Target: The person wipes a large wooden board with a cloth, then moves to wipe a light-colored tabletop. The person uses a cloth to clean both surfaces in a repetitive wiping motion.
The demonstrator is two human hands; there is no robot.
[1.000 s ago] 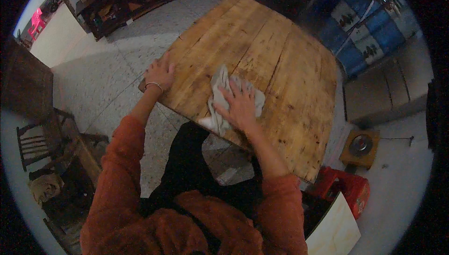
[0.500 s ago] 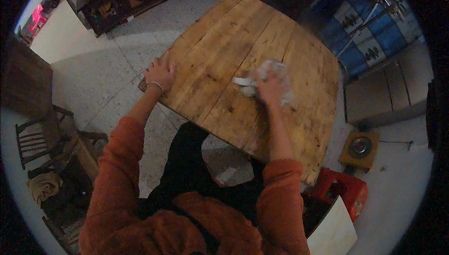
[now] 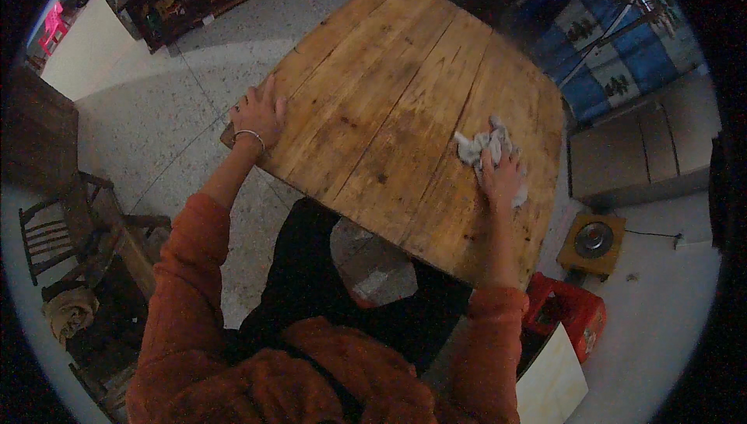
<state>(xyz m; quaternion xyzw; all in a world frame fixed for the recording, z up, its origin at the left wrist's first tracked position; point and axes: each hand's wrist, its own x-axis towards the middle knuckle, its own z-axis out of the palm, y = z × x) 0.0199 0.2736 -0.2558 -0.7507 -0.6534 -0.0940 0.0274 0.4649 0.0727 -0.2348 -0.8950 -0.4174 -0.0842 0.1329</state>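
A wooden plank table (image 3: 389, 105), worn and marked with dark spots, stands in front of me. My left hand (image 3: 261, 115) rests on its left edge with the fingers spread, holding nothing. Towards the table's right side, my right hand (image 3: 503, 179) presses down on a crumpled whitish cloth (image 3: 486, 142). Part of that cloth sticks out beyond my fingertips, and the rest is hidden under the palm.
Wooden chairs (image 3: 50, 237) stand at left, and a dark cabinet (image 3: 175, 4) is at the far left. Right of the table are a yellow-framed burner (image 3: 593, 239), a red container (image 3: 566, 311) and a pale board (image 3: 554, 381). A blue-and-white patterned curtain (image 3: 615, 43) hangs at far right.
My right hand has slid the cloth to the right and slightly nearer me across the tabletop. My left hand remains on the table's left edge.
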